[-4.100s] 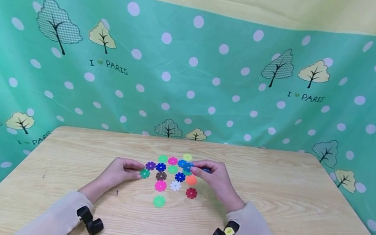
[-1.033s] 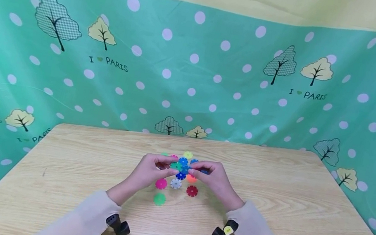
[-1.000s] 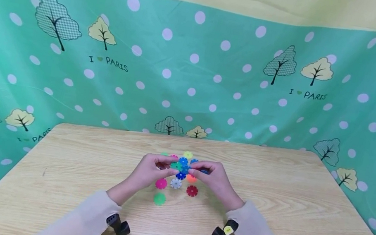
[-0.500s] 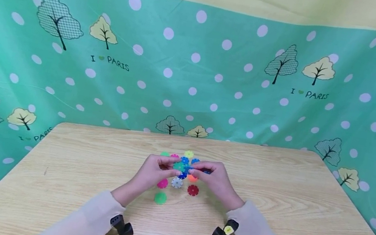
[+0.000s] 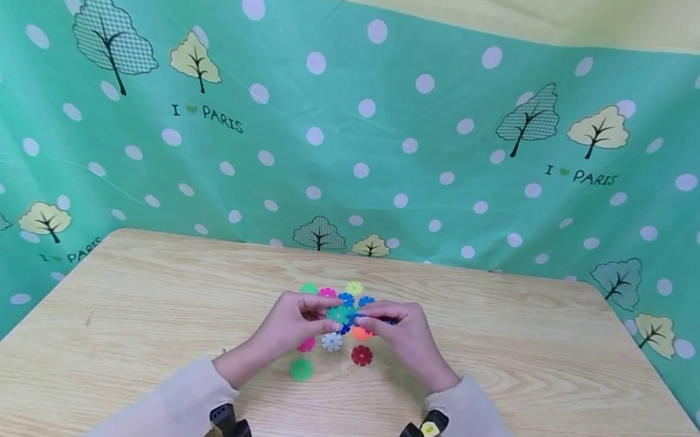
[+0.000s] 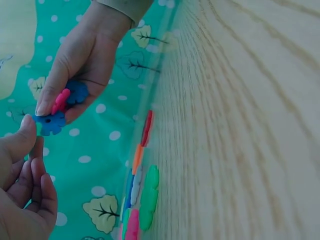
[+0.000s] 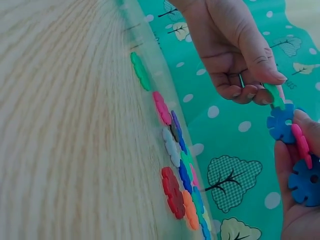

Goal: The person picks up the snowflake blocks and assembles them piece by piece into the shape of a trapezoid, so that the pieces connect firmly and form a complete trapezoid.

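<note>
In the head view my left hand (image 5: 284,322) pinches a green snowflake disc (image 5: 340,314) between thumb and fingers, above the table. Facing it, my right hand (image 5: 408,338) grips a short chain: a blue snowflake disc (image 7: 280,125), a pink disc (image 7: 300,144) and a second blue disc (image 7: 305,183). The right wrist view shows the green disc's edge at the rim of the first blue disc; whether its slot is fully seated I cannot tell. The left wrist view has the blue disc (image 6: 51,123) at my left thumb tip, with the green one hidden.
Loose discs lie flat on the wooden table (image 5: 165,311) beneath my hands, among them a red (image 5: 362,355), a white (image 5: 332,341), a light green (image 5: 301,369) and a yellow one (image 5: 355,287). A polka-dot curtain (image 5: 269,118) hangs behind the table.
My left hand has brought the green disc from the left side of the loose discs to the blue disc in my right hand. Over the last second both hands stay together, barely shifting.
</note>
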Demonstrator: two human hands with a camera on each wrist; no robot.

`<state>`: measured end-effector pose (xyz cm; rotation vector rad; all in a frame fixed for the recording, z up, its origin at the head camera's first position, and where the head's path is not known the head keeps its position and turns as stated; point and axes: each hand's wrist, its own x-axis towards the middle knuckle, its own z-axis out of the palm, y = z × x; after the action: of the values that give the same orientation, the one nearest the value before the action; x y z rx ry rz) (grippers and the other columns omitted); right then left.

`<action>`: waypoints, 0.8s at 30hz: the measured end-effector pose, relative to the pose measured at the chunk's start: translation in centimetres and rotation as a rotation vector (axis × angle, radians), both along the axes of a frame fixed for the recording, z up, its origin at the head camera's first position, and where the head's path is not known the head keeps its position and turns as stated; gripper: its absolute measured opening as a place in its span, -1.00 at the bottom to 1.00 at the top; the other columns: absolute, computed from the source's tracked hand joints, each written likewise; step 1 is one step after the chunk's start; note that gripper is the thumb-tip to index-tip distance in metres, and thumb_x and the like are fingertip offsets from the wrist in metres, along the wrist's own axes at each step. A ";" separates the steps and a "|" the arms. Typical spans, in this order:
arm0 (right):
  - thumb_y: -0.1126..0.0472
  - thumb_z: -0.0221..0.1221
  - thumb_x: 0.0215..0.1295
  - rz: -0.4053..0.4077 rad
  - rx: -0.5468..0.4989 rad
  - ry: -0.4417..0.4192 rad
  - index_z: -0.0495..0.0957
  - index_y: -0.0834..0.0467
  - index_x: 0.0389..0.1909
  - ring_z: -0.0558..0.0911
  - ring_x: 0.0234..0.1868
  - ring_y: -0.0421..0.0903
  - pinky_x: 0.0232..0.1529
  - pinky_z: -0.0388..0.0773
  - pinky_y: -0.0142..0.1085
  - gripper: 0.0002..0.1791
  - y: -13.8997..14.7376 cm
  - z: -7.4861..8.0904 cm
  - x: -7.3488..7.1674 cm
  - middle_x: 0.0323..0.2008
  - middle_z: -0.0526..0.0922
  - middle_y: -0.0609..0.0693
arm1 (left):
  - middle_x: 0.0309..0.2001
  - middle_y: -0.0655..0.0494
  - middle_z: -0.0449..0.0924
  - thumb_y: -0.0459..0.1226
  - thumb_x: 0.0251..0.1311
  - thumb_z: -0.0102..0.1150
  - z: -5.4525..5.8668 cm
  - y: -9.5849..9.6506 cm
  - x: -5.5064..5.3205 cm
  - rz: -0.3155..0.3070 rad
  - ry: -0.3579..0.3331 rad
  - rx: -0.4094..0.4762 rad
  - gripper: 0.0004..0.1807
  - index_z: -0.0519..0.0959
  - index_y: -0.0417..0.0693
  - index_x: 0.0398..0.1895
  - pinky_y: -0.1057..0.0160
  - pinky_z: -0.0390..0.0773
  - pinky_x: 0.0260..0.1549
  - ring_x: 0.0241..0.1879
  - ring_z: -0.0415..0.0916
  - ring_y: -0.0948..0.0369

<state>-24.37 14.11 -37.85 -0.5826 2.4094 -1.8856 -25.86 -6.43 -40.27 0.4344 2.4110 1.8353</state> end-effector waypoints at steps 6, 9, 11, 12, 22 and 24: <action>0.35 0.24 0.19 0.007 -0.021 0.026 0.67 0.35 -0.25 0.63 -0.29 -0.19 -0.15 0.61 -0.01 -0.84 -0.1 -0.3 0.0 -0.21 0.69 0.18 | -0.53 0.12 0.50 -0.34 0.00 0.38 -0.1 0.1 0.1 0.019 0.010 0.003 -0.64 0.65 -0.11 -0.05 0.45 0.32 -0.66 -0.55 0.34 0.24; 0.35 0.24 0.19 0.003 -0.025 0.028 0.67 0.34 -0.25 0.64 -0.28 -0.12 -0.16 0.62 -0.04 -0.85 -0.1 -0.4 0.0 -0.19 0.69 0.17 | -0.54 0.11 0.49 -0.33 -0.01 0.38 -0.1 0.1 0.2 0.019 0.015 0.009 -0.64 0.66 -0.10 -0.06 0.45 0.32 -0.66 -0.55 0.32 0.24; 0.36 0.24 0.19 -0.004 -0.027 0.039 0.67 0.35 -0.26 0.65 -0.27 0.00 -0.18 0.63 -0.07 -0.85 -0.1 -0.4 0.1 -0.20 0.69 0.18 | -0.54 0.10 0.48 -0.31 0.00 0.38 0.0 0.2 0.2 0.015 0.020 0.014 -0.64 0.65 -0.11 -0.06 0.44 0.29 -0.68 -0.58 0.30 0.24; 0.36 0.24 0.18 -0.008 -0.028 0.048 0.67 0.36 -0.27 0.66 -0.27 0.02 -0.19 0.64 -0.10 -0.85 -0.1 -0.4 0.1 -0.21 0.69 0.19 | -0.54 0.10 0.48 -0.31 0.00 0.38 0.0 0.2 0.3 0.013 0.025 0.015 -0.64 0.65 -0.12 -0.06 0.44 0.28 -0.68 -0.59 0.29 0.24; 0.34 0.24 0.19 -0.016 -0.046 0.036 0.68 0.33 -0.25 0.64 -0.27 -0.22 -0.14 0.61 -0.02 -0.84 -0.1 -1.4 -0.5 -0.18 0.69 0.18 | -0.51 0.11 0.47 -0.31 0.02 0.37 0.1 0.5 0.3 0.012 0.034 -0.018 -0.61 0.63 -0.13 -0.02 0.46 0.28 -0.67 -0.57 0.30 0.25; 0.32 0.25 0.20 -0.008 -0.050 0.045 0.68 0.31 -0.24 0.65 -0.24 -0.20 -0.14 0.62 -0.08 -0.84 0.0 -2.0 -0.9 -0.18 0.69 0.16 | -0.51 0.11 0.48 -0.30 0.02 0.37 0.3 0.5 0.4 0.012 0.028 -0.017 -0.61 0.63 -0.11 -0.02 0.46 0.28 -0.67 -0.57 0.30 0.24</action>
<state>-25.32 14.11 -39.88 -0.6264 2.4006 -1.9626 -25.48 -5.97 -39.97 0.4483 2.4507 1.8239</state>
